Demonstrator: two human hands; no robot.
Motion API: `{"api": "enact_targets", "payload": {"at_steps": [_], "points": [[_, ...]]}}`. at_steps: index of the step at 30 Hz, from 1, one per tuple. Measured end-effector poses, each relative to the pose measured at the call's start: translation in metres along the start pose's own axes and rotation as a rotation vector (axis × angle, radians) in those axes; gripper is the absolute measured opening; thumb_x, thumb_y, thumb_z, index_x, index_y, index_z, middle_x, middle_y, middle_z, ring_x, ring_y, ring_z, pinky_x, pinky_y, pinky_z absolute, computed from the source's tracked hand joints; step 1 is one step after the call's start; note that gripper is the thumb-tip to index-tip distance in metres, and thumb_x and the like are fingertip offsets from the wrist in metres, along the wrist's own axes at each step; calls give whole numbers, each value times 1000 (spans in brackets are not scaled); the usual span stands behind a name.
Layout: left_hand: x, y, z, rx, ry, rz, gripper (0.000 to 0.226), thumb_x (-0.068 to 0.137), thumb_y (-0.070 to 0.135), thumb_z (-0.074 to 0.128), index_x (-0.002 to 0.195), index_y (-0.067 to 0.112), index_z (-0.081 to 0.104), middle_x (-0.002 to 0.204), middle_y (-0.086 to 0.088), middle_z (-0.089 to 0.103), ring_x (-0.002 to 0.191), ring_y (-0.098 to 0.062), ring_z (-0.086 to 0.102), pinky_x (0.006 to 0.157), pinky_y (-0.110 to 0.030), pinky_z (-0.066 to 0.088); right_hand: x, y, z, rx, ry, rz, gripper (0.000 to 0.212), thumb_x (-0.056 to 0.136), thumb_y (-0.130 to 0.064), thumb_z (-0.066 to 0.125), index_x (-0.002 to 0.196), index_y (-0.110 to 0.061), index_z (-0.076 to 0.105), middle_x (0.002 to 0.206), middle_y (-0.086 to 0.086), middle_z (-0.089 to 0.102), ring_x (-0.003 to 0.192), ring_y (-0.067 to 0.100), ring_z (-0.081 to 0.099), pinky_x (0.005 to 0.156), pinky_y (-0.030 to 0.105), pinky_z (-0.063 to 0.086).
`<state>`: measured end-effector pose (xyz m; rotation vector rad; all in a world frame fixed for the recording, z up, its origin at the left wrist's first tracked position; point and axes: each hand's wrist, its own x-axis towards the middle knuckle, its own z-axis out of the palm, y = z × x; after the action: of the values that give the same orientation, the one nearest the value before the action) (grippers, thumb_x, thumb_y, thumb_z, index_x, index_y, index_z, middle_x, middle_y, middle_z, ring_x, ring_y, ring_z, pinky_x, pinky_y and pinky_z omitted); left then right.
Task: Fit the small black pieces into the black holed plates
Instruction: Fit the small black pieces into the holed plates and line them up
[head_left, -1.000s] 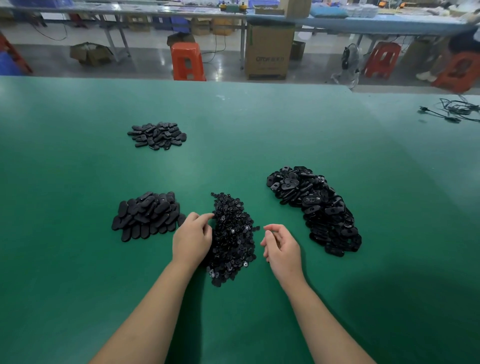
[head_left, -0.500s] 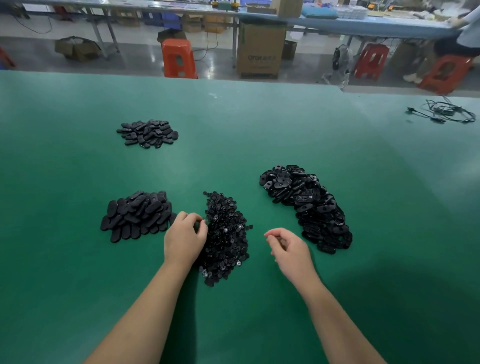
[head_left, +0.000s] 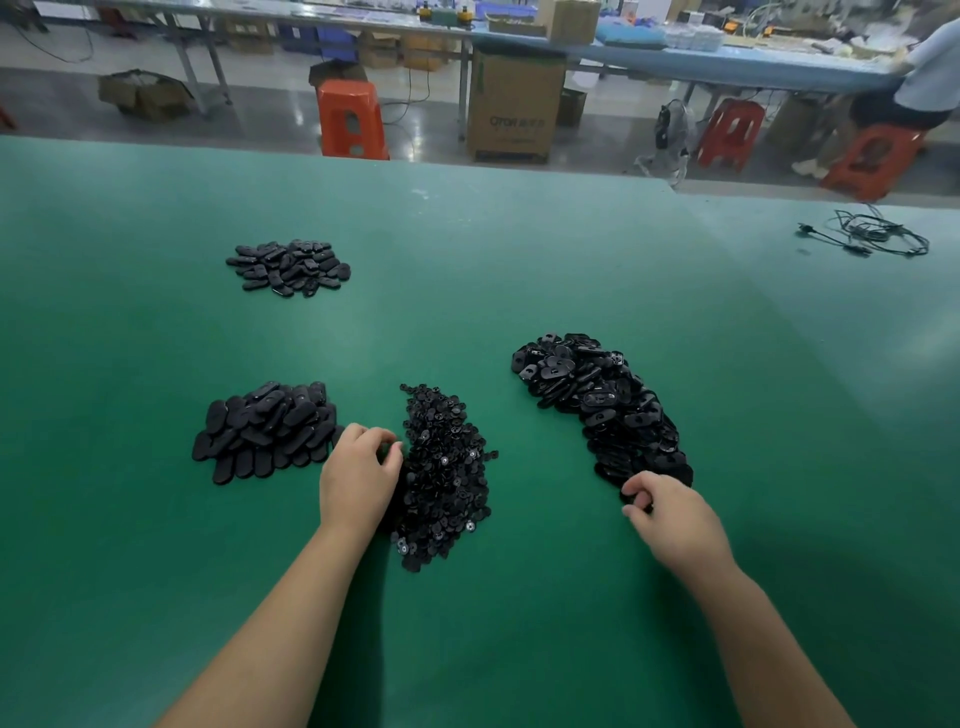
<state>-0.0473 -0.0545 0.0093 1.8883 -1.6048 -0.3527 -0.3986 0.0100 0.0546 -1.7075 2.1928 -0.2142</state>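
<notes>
Small pieces pile (head_left: 445, 470): left hand (head_left: 358, 478) curled beside; right hand (head_left: 670, 512) at holed plates (head_left: 602, 405).

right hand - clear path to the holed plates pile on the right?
Probably yes. The right hand is already at the near end of the holed plates pile, fingers curled at its edge plates. Nothing lies between them; whether it already grips one is unclear.

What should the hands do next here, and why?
Probably lift one plate clear with the right hand: its fingertips curl at the near end of the pile of holed plates, seemingly pinching one. The left hand is curled at the pile of small pieces, but whether it holds one is hidden.
</notes>
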Motion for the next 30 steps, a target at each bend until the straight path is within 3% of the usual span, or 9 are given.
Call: {"api": "enact_targets", "payload": {"at_steps": [7,10,14,16,23,30], "points": [[0,-2,2,29,-7,14,11,95,25,66,91,17,73,87,7,55,69,-12,55,59,-31,45,-3,-31,21,125,-115,-175,14,97,-24,65,111,-26,68,89,-14,60,73,2,54,70,22,47],[-1,-3,2,35,-6,11,11,95,25,66,90,18,72,86,8,54,68,-11,54,58,-30,41,-1,-41,22,130,-81,-207,21,96,-26,67,116,-29,63,97,-14,55,71,2,53,76,29,52],[0,-3,2,35,-7,4,11,95,26,65,89,18,70,86,9,53,67,-8,52,58,-28,38,7,-42,19,-44,-101,-178,34,98,-35,64,131,-27,58,121,-10,50,96,10,63,80,28,49],[0,-3,2,36,-8,1,10,95,26,66,88,19,69,86,10,52,66,-7,51,58,-28,37,10,-43,19,-58,-112,-174,30,98,-34,64,127,-26,62,114,-11,51,101,9,62,83,28,49],[1,-3,3,32,-7,0,10,94,27,65,86,21,68,86,10,52,65,-5,51,58,-28,37,18,-51,23,63,-98,-148,13,93,-33,70,98,-29,59,99,-10,48,75,1,50,68,25,41],[2,-4,3,26,-8,-1,10,95,27,65,86,22,66,87,10,53,66,-3,51,57,-27,37,23,-70,27,418,-53,-161,15,96,-20,69,91,-23,55,87,-2,62,73,13,66,72,31,57]]}}
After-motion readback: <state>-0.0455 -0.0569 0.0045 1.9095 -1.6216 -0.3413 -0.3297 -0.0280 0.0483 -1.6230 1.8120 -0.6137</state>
